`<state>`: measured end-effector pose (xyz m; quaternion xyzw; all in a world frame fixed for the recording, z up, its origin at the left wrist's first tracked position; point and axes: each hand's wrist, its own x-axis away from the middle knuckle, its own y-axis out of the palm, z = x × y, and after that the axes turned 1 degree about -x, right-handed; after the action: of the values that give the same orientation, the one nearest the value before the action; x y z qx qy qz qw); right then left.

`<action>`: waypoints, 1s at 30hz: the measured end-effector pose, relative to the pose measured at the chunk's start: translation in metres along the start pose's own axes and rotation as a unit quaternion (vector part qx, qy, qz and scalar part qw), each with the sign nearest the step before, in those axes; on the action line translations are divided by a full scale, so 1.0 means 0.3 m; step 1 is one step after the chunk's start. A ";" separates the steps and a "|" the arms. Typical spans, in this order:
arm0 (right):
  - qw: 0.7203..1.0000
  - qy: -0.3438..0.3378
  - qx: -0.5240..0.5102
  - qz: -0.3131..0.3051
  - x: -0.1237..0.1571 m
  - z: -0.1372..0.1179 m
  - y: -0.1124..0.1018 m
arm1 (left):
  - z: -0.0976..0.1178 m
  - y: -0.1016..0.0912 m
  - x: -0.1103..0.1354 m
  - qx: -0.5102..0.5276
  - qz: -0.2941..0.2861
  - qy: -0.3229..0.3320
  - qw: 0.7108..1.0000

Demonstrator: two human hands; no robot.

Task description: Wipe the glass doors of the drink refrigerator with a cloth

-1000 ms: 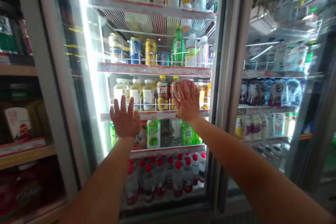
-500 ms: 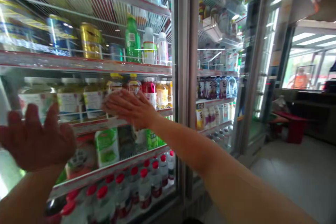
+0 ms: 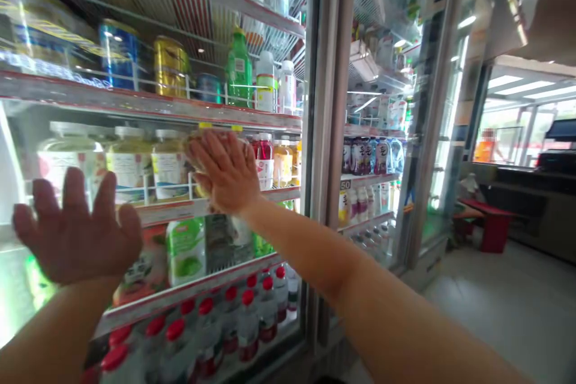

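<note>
My right hand (image 3: pixel 227 174) is stretched out flat at the fridge's glass front, fingers extended up and to the left. It covers part of the yellow-capped bottles (image 3: pixel 236 128) on the middle shelf. A blurred brownish patch beside its fingers looks like a reflection, though I cannot be sure. On the left, my left hand (image 3: pixel 78 234) is raised with its fingers spread and nothing in it. Whether it touches the glass, I cannot tell. Behind it stand white-capped bottles (image 3: pixel 168 165) of pale yellow drink. The red bottle (image 3: pixel 263 162) is just right of my right hand.
Cans (image 3: pixel 171 66) and a green bottle (image 3: pixel 239 72) stand on the shelf above. Red-capped bottles (image 3: pixel 247 324) fill the bottom. A metal door frame (image 3: pixel 330 132) divides this fridge from another stocked one. Farther right are a red stool (image 3: pixel 492 228) and a person in orange (image 3: pixel 485 149).
My right hand has turned so that its fingers point more upward. My left hand's fingers show more spread. The view has shifted slightly, and the shelves appear a little farther right.
</note>
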<state>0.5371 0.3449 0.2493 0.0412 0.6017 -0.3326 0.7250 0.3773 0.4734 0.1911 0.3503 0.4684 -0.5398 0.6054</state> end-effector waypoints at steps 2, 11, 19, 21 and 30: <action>0.998 -0.057 -0.015 -0.005 0.015 -0.080 0.005 | -0.021 0.003 0.004 -0.083 0.023 0.079 0.993; 0.984 -0.160 -0.060 -0.055 0.061 -0.134 0.008 | -0.056 0.012 -0.009 -0.105 0.043 0.098 0.989; 0.967 -0.192 -0.167 -0.002 0.075 -0.108 0.029 | -0.005 -0.042 0.126 -0.038 -0.063 0.144 0.987; 0.965 -0.185 -0.185 0.001 0.073 -0.108 0.030 | 0.058 -0.022 0.159 0.019 -0.126 0.113 0.985; 0.955 -0.196 -0.222 -0.027 0.062 0.024 -0.049 | 0.247 0.122 0.141 0.098 -0.107 -0.025 0.989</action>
<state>0.5364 0.3224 0.2395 -0.2031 0.5077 -0.2112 0.8102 0.4264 0.3969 0.1715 0.3417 0.4330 -0.6535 0.5183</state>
